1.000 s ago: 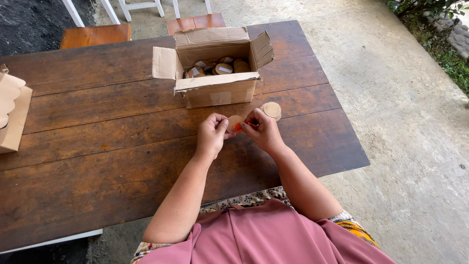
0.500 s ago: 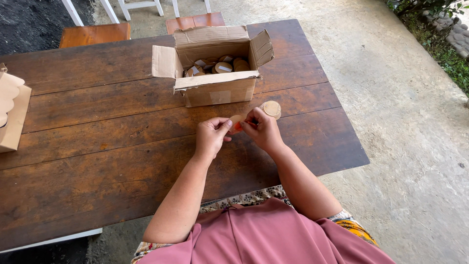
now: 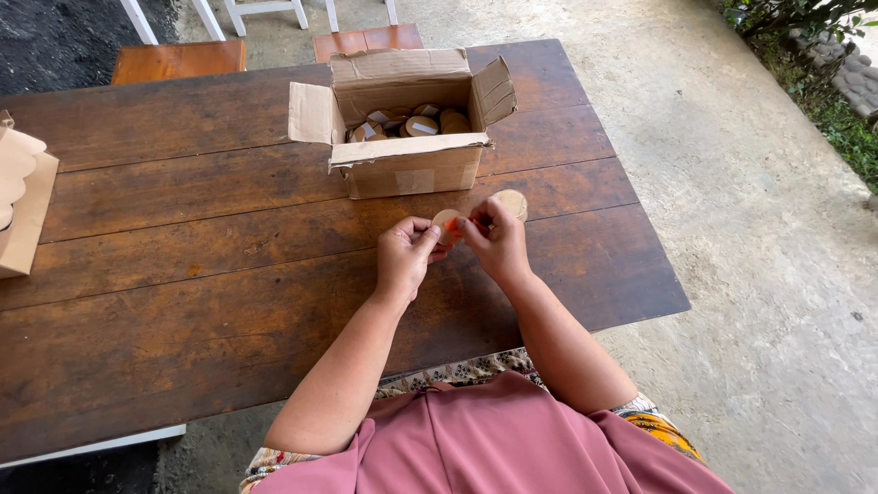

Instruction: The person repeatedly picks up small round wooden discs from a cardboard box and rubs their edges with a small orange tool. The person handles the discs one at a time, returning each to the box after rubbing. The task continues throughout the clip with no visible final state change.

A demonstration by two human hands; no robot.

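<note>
Pinching a small tan disc [image 3: 446, 220] between my left hand [image 3: 405, 256] and right hand [image 3: 497, 240] (fingers clamped together), near the tabletop's [image 3: 183, 274] right edge, before a cardboard box [image 3: 407, 165].

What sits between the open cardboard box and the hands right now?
In the head view, only bare wooden table separates the cardboard box from the left hand and right hand.

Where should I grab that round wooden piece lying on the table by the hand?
Pinch the round wooden disc by its rim, coming from the right or far side. It lies flat on the table, so there is nothing to hold on top, and the right hand covers its near left edge. Slipping a fingertip under the bare edge would probably lift it.
</note>
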